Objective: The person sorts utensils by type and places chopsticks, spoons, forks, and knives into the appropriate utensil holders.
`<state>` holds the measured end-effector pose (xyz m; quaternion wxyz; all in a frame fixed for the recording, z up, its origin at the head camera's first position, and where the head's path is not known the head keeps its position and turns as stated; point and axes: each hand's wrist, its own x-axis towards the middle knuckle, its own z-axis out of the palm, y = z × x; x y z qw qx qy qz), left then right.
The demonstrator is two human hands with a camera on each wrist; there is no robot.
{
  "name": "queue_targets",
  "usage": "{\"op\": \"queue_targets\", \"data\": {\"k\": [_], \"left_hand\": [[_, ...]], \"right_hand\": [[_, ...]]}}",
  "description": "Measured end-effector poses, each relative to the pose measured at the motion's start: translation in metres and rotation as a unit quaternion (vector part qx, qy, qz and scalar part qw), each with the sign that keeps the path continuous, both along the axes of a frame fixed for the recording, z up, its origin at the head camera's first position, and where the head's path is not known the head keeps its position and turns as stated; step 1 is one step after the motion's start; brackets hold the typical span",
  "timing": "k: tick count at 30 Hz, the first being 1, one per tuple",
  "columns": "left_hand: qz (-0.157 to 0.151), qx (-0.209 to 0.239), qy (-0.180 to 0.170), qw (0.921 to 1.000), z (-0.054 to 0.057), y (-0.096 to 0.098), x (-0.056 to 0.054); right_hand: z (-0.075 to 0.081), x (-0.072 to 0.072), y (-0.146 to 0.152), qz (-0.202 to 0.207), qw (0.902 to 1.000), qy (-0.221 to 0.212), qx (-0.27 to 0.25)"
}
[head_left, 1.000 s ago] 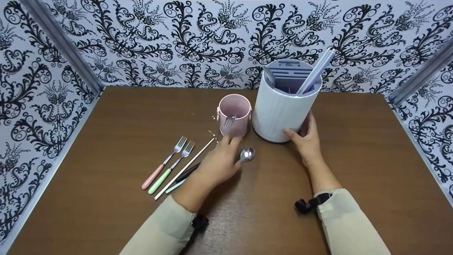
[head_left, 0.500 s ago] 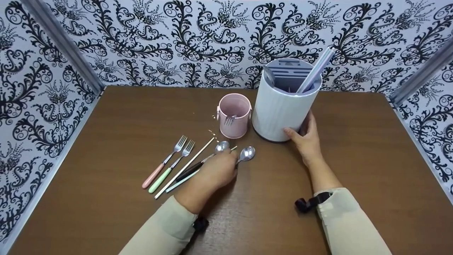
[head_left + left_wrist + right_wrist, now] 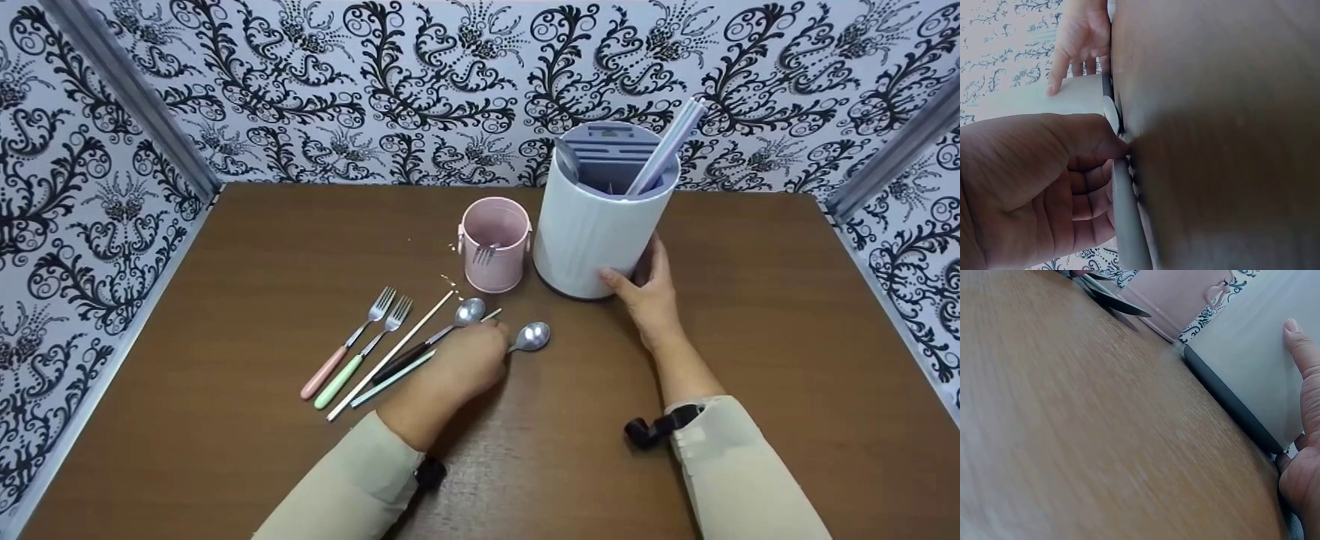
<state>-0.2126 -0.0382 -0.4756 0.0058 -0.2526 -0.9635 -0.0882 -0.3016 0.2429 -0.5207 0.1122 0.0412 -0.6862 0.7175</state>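
Note:
Low over the table, my left hand pinches a spoon whose shiny bowl sticks out to the right of the fingers. In the left wrist view thumb and fingers meet at the spoon, and a pale handle runs down below them. A dark-handled spoon and a light striped chopstick lie partly under or beside that hand. My right hand grips the lower right side of a tall white utensil holder. Several pale sticks and a metal utensil stand in it.
A pink cup with a fork showing at its front stands left of the holder. Further left lie a pink-handled fork, a green-handled fork and a pale chopstick. Patterned walls bound the table.
My left hand has drawn back from near the pink cup's fork down to the spoon, whose bowl has shifted slightly right and nearer. The right hand stays on the holder.

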Motion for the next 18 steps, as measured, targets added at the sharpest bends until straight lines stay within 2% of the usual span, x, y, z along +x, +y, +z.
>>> {"op": "queue_targets", "data": {"k": [6, 8, 12, 18], "left_hand": [[0.0, -0.007, -0.007, 1.0, -0.001, 0.002, -0.002], [0.002, -0.003, 0.0, 1.0, -0.001, 0.004, -0.003], [0.002, 0.014, 0.024, 0.9996, 0.002, 0.008, -0.004], [-0.023, 0.056, 0.027, 0.9978, 0.011, 0.012, -0.006]], "right_hand": [[0.001, 0.0, 0.0, -0.006, 0.9999, -0.013, 0.007], [0.002, 0.0, 0.0, -0.006, 0.9999, -0.014, 0.004], [0.002, -0.001, 0.0, -0.005, 0.9999, -0.014, -0.006], [0.001, -0.001, -0.002, 0.0, 0.9998, -0.014, -0.012]]}}
